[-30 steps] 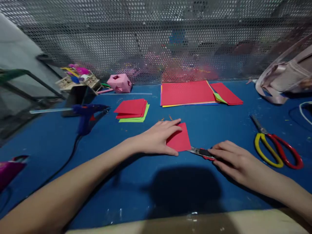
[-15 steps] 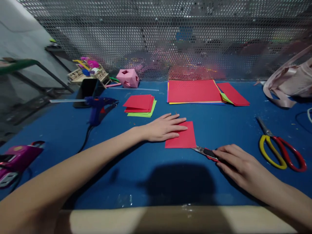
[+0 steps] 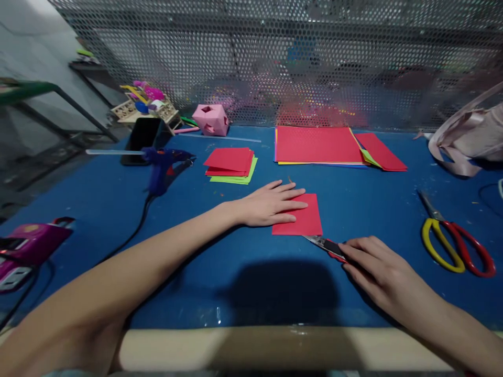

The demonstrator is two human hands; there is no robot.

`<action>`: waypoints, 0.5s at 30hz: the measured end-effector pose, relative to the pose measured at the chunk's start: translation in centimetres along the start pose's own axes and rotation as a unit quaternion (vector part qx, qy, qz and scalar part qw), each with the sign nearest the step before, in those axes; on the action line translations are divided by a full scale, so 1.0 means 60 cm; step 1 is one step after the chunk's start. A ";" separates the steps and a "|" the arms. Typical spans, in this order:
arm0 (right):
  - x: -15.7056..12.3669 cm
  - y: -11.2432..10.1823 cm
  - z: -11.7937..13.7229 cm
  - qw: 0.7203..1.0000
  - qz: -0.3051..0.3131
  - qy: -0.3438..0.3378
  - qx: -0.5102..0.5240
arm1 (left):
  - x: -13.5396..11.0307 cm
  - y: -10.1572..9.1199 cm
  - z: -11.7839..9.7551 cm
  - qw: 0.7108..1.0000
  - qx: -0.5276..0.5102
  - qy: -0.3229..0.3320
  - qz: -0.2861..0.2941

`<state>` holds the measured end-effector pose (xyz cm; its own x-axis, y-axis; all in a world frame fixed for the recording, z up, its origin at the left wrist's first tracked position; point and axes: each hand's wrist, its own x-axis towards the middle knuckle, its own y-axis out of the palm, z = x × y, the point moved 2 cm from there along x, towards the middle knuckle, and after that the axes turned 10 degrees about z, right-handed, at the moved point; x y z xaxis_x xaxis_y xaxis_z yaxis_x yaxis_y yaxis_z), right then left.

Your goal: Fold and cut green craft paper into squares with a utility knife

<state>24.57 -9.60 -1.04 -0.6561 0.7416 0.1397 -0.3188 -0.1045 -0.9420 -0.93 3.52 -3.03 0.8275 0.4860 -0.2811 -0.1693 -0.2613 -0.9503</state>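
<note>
My left hand [image 3: 271, 205] lies flat on a red paper square [image 3: 308, 222], fingers spread over its left half. In my right hand [image 3: 381, 267] is a utility knife [image 3: 333, 248] with a black and red handle. Its blade points left, lying along the lower edge of the square near the right corner. I cannot tell whether the blade is under the paper or just beside it. Scissors [image 3: 436, 213] with one yellow and one red handle lie to the right of my right hand.
Behind my left hand is a stack of red and green paper squares [image 3: 230, 161]. Larger coloured sheets [image 3: 314, 144] and red strips [image 3: 381, 151] lie at the back. A blue glue gun [image 3: 159, 170], a phone [image 3: 143, 137] and a pink paper polyhedron [image 3: 211, 119] stand left.
The knife blade has moved left along the lower edge of the red square, away from its corner. My left hand stays on the paper; the whole view has shifted slightly.
</note>
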 end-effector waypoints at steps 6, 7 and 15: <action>0.003 -0.003 0.004 1.000 0.003 -0.006 0.001 | 0.002 0.001 -0.002 1.000 -0.001 -0.011 0.007; 0.003 -0.004 0.004 1.000 0.003 -0.008 0.005 | 0.002 0.001 -0.002 1.000 -0.001 -0.011 0.006; 0.005 -0.005 0.007 1.000 0.002 -0.008 0.019 | 0.002 0.006 0.002 1.000 -0.002 -0.004 -0.007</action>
<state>24.20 -9.63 -0.59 -0.6687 0.7301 0.1406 -0.3419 -0.1340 -0.9302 -0.93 3.58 -3.39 0.8254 0.4962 -0.2691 -0.1556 -0.2583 -0.9535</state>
